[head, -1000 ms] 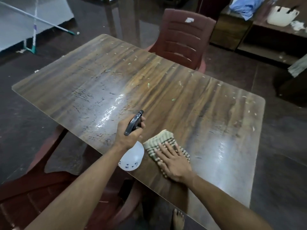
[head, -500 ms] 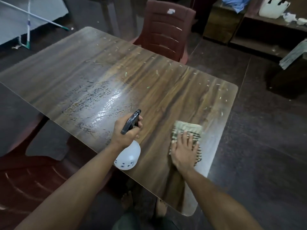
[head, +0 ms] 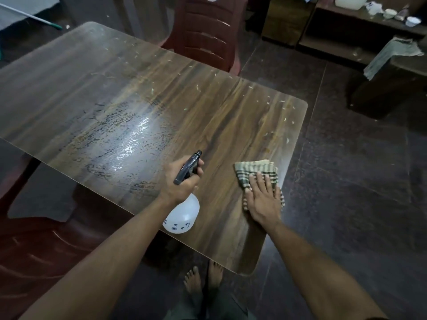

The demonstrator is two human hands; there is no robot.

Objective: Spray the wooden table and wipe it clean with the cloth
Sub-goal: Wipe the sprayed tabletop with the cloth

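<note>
— Hands first: what is each one doing?

— Left hand (head: 182, 181), just below the middle of the frame, is curled round the neck of a spray bottle (head: 182, 212). The bottle's dark trigger head points toward the upper right, and its white round body hangs under the wrist, over the near edge of the wooden table (head: 97, 84).

— And the other?

— Right hand (head: 262, 198), right of centre, lies flat with fingers straight and spread, pressing down on a checked cloth (head: 255, 169). The cloth sits close to the table's right edge; its far end sticks out past the fingertips, and a frayed corner shows to the right of the hand.

— How does the tabletop look?

— Left of the bottle there is a shiny wet patch (head: 129, 139) with dark streaks around it. Small pale specks (head: 287, 120) are scattered across the upper and right parts of the surface.

— Anything else around?

— Dark red plastic chair (head: 208, 31) stands against the far side, at the top of the frame. Another dark red chair (head: 34, 250) fills the lower left, under the left forearm. Bare feet (head: 203, 278) stand on the dark floor at the bottom centre. At the upper right, a low wooden shelf (head: 360, 26) carries small white bowls, and a grey cloth (head: 390, 54) hangs over a dark piece of furniture beside it.
</note>
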